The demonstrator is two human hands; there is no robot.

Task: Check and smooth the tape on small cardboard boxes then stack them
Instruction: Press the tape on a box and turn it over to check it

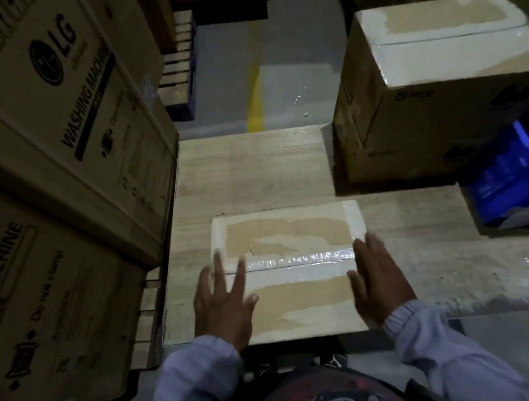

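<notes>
A small flat box [303, 298] is lying on the wooden table [252, 174], close to the person. It is closed, and shiny tape [300, 259] is running across its top. The left hand [224, 307] is lying flat on the left end, fingers spread. The right hand [378, 279] is pressing the right edge, fingers straight. A bigger taped box [432, 111] is sitting further back. I cannot tell what the blue crate [521, 170] is holding.

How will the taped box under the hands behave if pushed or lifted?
The taped box looks broad and low, so it should slide rather than tip. Glossy tape covers much of its top, so a grip there may slip. Its top looks flat, so it is probably stiff; weight cannot be judged.
</notes>
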